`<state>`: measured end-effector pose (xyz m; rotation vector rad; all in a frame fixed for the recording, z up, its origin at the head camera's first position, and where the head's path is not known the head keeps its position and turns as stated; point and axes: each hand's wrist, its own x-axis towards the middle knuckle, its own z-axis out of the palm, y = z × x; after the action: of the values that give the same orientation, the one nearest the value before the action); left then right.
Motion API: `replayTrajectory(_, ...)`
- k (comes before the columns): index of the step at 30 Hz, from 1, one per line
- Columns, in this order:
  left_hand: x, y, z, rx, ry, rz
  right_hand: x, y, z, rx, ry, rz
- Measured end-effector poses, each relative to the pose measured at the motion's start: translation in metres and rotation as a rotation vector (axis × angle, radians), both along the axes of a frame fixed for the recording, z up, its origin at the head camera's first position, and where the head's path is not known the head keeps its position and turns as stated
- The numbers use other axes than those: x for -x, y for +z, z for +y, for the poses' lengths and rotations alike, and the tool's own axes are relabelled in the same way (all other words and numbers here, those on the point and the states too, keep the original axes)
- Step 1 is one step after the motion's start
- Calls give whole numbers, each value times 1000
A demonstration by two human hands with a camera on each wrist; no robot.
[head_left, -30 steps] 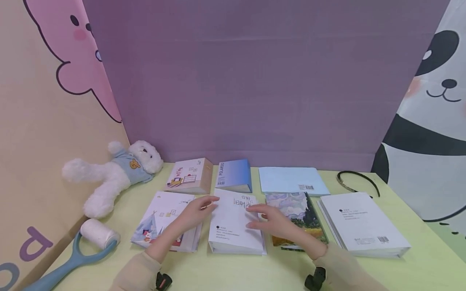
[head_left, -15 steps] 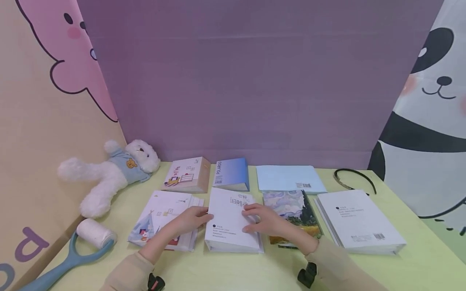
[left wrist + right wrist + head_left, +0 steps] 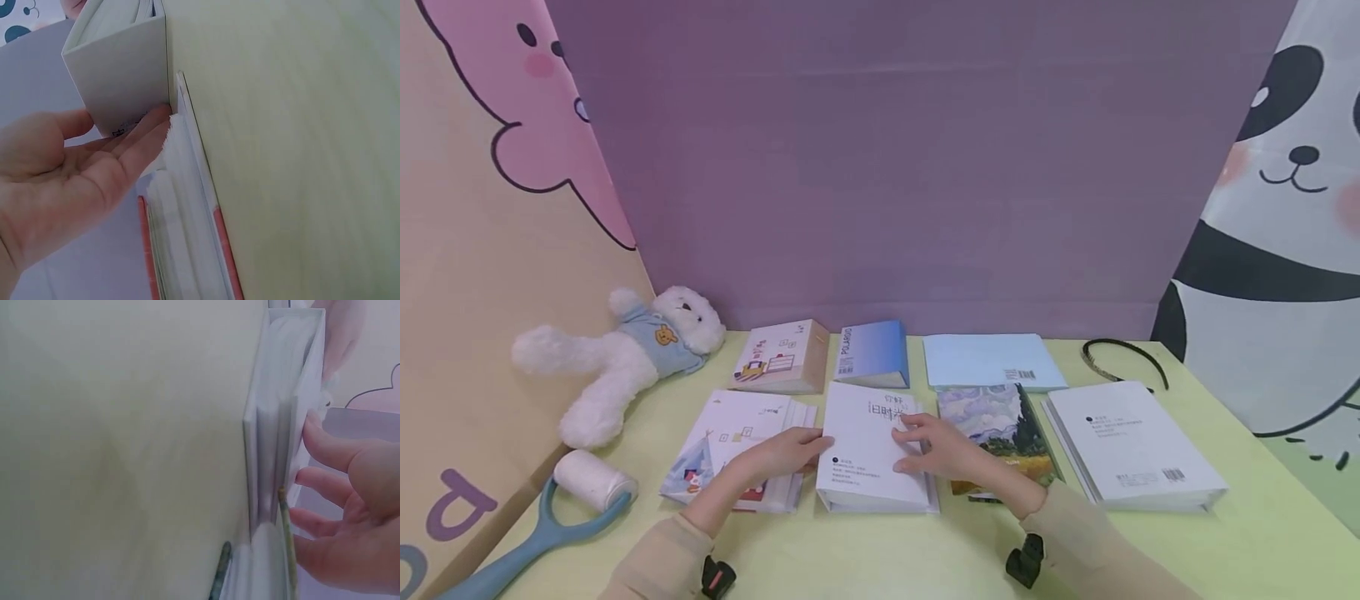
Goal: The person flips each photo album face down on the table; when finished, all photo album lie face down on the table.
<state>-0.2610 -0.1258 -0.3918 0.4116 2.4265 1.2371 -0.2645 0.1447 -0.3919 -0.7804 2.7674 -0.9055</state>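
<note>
A thick white album [image 3: 857, 479] with dark lettering lies in the front row. My left hand [image 3: 778, 454] is at its left side; in the left wrist view that hand [image 3: 75, 175] has its fingers extended along the white spine [image 3: 119, 81], the thumb at the cover's edge. From the right, my right hand [image 3: 943, 454] reaches over the cover with fingers and thumb spread. The right wrist view shows its thumb and fingertips right at the cover [image 3: 306, 400], above the open page side. To the left lies an album with a tent picture [image 3: 703, 467]; to the right, one with a painted landscape [image 3: 992, 417].
Behind are a pink-brown album [image 3: 778, 358], a blue album [image 3: 872, 354] and a pale blue one [image 3: 985, 358]. Another white album [image 3: 1138, 450] lies at right, a black headband [image 3: 1131, 346] behind it. A plush bear [image 3: 647, 342] and a lint roller [image 3: 591, 483] are at left.
My left hand has come down from over the album's upper left to its spine side. My right hand has settled onto the cover. The head view has shifted slightly.
</note>
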Motion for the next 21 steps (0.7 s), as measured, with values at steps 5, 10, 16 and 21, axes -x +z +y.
replayTrajectory(5, -1, 1, -3, -64, -9, -81, 0, -1, 1, -16, 30, 10)
replayTrajectory(10, -2, 1, -8, -122, 15, -145, 1, 0, -7, -15, 51, -59)
replayTrajectory(16, -3, 0, -10, -168, 10, -156, 2, 0, -9, -4, 37, -88)
replayTrajectory(21, -1, -1, -10, -274, 21, -170, 4, -1, -7, 43, 23, -94)
